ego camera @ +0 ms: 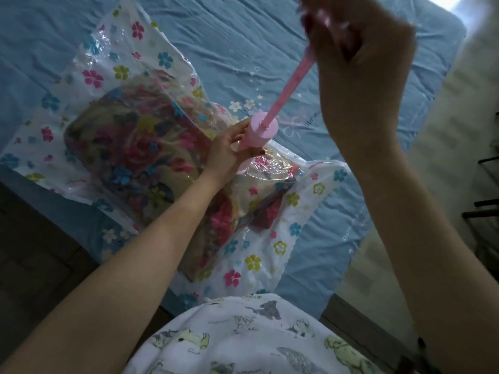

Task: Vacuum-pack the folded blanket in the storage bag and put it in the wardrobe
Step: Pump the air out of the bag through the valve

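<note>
The storage bag [151, 147] lies flat on the bed [270, 49], filling the left and centre of the frame. Its long axis runs diagonally, from upper left down to lower right. It's clear plastic w/ pink, blue and yellow flower print. The folded blanket [129, 147] sits inside it, a dark floral bundle, long side on the same diagonal.

A pink hand pump [260, 130] stands on the bag at frame centre, barrel down on the plastic. Its rod [291, 82] is pulled out and tilts up toward the upper right.

Left hand [229, 149] comes in from lower left; fingers curl round the pump barrel, gripping it just above the bag. Right hand [359, 41] is at upper right, raised, closed round the top end of the rod; the handle itself is blurred and mostly hidden by the fingers.

Around: blue wrinkled bedsheet w/ small flower and star print right of the pump. Dark floor [32, 252] at lower left. Pale floor strip at far right w/ a dark rack [486, 206] at the frame edge. The person's white animal-print top [243, 341] fills bottom centre. The right forearm blocks part of the bed's right edge.
</note>
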